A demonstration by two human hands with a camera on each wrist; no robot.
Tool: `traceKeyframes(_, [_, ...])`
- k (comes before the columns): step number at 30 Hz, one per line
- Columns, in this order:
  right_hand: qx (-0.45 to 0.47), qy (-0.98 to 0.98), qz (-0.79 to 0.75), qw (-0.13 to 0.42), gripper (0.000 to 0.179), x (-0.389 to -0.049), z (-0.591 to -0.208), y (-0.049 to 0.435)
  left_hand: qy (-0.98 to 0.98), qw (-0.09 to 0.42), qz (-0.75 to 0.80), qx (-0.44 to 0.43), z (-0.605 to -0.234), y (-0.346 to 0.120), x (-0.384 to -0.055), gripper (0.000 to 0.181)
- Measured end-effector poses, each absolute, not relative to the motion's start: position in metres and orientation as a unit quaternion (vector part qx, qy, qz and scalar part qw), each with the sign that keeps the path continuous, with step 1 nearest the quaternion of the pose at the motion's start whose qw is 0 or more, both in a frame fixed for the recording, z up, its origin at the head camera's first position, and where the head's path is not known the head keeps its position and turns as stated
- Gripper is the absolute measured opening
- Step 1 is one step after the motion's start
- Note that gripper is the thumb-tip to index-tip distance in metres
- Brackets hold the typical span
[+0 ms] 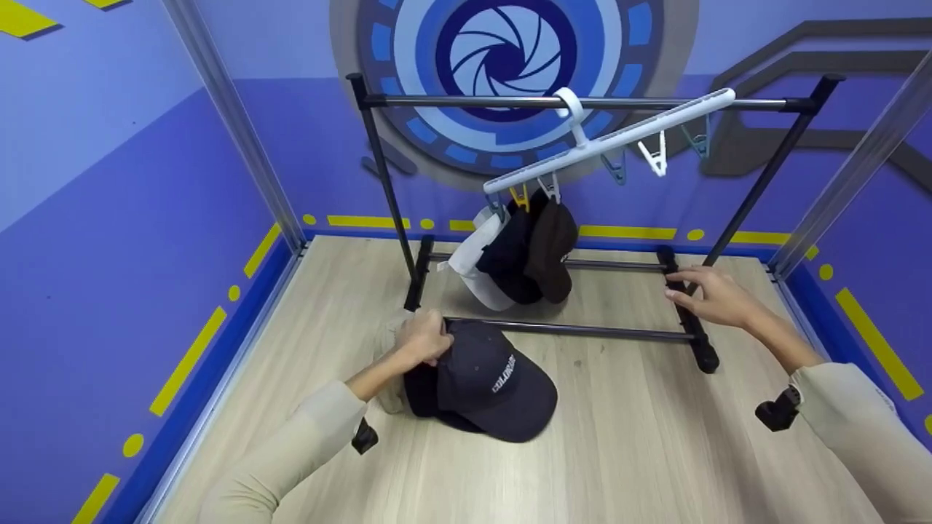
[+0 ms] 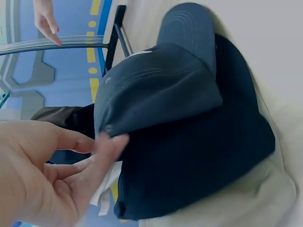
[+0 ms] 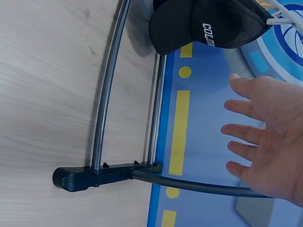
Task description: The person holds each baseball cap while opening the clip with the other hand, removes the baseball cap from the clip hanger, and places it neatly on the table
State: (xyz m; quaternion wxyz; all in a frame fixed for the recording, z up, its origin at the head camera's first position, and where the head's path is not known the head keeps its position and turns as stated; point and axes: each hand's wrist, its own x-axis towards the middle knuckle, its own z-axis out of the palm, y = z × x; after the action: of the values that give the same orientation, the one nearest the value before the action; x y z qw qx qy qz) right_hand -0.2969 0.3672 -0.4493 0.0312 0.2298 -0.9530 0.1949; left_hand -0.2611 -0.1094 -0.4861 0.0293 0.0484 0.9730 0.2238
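My left hand (image 1: 424,336) is at the back edge of a dark grey baseball cap (image 1: 480,371) with white lettering, the top one of a stack. In the left wrist view, thumb and fingers pinch at its rim. Under it lie a black cap (image 2: 189,165) and a beige cap (image 2: 255,198). My right hand (image 1: 710,295) hovers by the right side of the rack with fingers spread, holding nothing. A white clip hanger (image 1: 611,142) hangs tilted, left end low, with a white cap (image 1: 473,262), a black cap (image 1: 510,262) and a brown cap (image 1: 553,247) clipped there.
The black metal rack (image 1: 568,329) stands on a wood-patterned surface (image 1: 641,437), near the blue printed back wall (image 1: 291,145). Toward the hanger's raised right end, several clips such as a white one (image 1: 655,154) hold nothing. Side panels border both sides.
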Motion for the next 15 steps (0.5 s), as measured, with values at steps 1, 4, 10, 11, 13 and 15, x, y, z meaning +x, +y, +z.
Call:
traceKeyframes(1, [0.227,-0.954,0.196,0.03,0.044,-0.296,-0.45,0.368,0.978,0.014,0.199,0.058,-0.487,-0.111,-0.26,0.027])
traceKeyframes(4, [0.221,-0.955,0.198,0.028,0.044,-0.296,-0.451,0.369,0.986,-0.017,0.147,0.081,-0.488,-0.114,-0.258,0.016])
traceKeyframes(10, [0.226,-0.953,0.197,0.031,0.042,-0.296,-0.455,0.369,0.989,-0.015,0.101,0.105,-0.487,-0.118,-0.262,0.02])
traceKeyframes(11, [0.227,-0.953,0.197,0.032,0.042,-0.296,-0.456,0.369,0.99,-0.016,0.092,0.106,-0.486,-0.118,-0.263,0.022])
traceKeyframes(13, [0.227,-0.954,0.196,0.031,0.041,-0.297,-0.456,0.368,0.991,-0.023,0.083,0.105,-0.483,-0.116,-0.266,0.024])
traceKeyframes(15, [0.228,-0.954,0.195,0.028,0.041,-0.299,-0.455,0.368,0.991,-0.042,0.08,0.103,-0.477,-0.112,-0.271,0.025])
